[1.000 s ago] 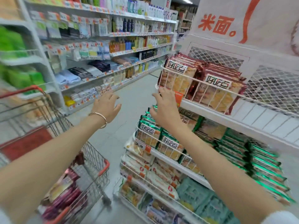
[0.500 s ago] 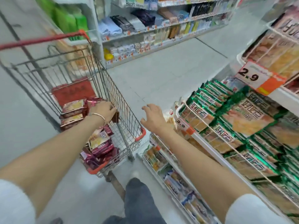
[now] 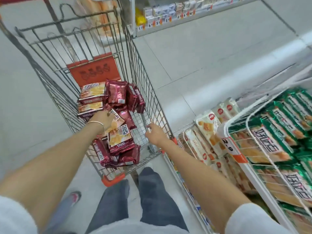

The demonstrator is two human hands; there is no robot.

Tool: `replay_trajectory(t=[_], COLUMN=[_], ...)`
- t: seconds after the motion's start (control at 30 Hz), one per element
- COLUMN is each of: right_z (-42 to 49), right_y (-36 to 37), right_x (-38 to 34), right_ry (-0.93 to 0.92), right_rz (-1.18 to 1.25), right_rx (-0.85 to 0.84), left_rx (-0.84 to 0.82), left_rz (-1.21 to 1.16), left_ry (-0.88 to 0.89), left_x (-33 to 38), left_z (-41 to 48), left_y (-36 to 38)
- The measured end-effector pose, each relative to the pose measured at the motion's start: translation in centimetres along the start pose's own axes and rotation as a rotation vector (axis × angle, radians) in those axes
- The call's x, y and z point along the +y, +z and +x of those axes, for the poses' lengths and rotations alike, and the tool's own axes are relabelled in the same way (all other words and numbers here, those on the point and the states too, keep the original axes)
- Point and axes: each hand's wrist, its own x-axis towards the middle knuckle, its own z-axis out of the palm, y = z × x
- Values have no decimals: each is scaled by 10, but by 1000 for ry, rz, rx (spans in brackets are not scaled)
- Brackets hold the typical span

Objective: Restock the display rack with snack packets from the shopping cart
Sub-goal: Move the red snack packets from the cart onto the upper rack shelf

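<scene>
Snack packets: maroon, a jumbled pile in the shopping cart, some flat and face up, some on edge, long axes mixed. Left hand, with a bracelet, is down on the pile; its fingers are hidden, so I cannot tell the grip. Right hand is at the cart's right wire wall, fingers loose and apart, holding nothing. Red flap at the cart's far end. Display rack is right of the cart, with green packets, cream packets and a price tag. Grey tiled floor; store shelf beyond the cart.
</scene>
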Motion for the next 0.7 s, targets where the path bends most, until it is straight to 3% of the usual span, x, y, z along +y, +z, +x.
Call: replay_trajectory(t=[0.23,0.43,0.57,0.7], right_z=[42,71,86,78], right_y=[54,112,150,139], right_x=[6,-5,-13,-16], right_ry=[316,450,469,403], right_rz=[348,390,309,505], right_rx=[13,-7,118,216], left_rx=[-56,-100,-128,-183], left_rz=[13,-11,-56,-244], left_ry=[0,24,20,-36], left_x=[-26,-37,-47,-60], left_z=[35,57,71,87], left_y=[-16,-14,-4,6])
